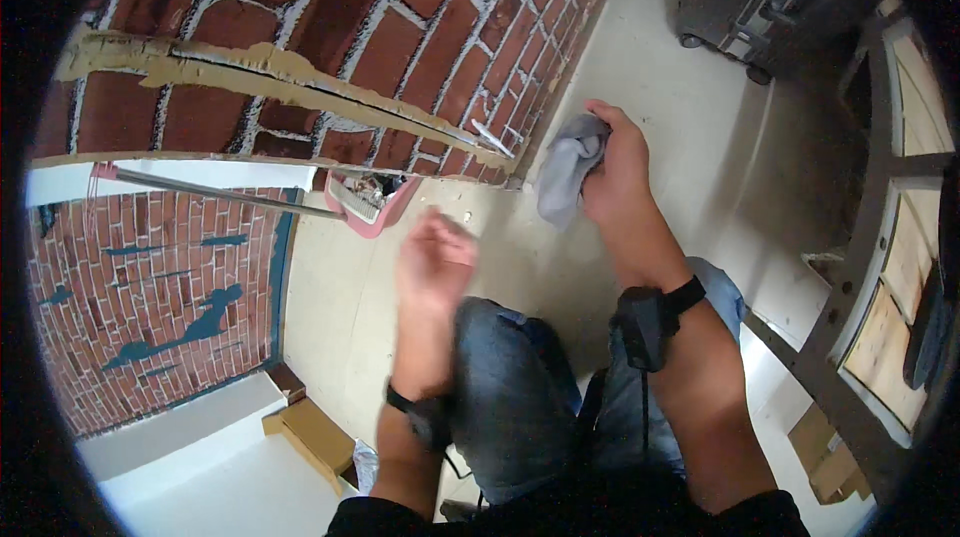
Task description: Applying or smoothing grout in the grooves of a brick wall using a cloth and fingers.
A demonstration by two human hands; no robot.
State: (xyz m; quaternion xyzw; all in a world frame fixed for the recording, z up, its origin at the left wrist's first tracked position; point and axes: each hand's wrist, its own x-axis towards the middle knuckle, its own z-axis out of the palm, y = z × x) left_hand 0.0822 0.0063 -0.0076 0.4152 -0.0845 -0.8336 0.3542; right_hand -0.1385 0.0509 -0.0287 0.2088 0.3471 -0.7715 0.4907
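Observation:
A crumpled grey cloth (572, 165) hangs from my right hand (622, 159), whose fingers are closed around it above the floor, close to the corner of the brick-patterned wall (420, 27). My left hand (437, 262) is raised over the floor to the left, in front of my knee and apart from the cloth. Motion smears its fingers; they look partly curled, and I see nothing in them. Black straps with small dark devices sit on both forearms.
A pink dustpan (372, 225) with debris and a long metal handle (220, 187) lies beyond my left hand. At the upper right stands a dark wheeled cabinet (745, 7). A wood-framed piece (880, 287) is on the right, a cardboard box (312, 437) at lower left.

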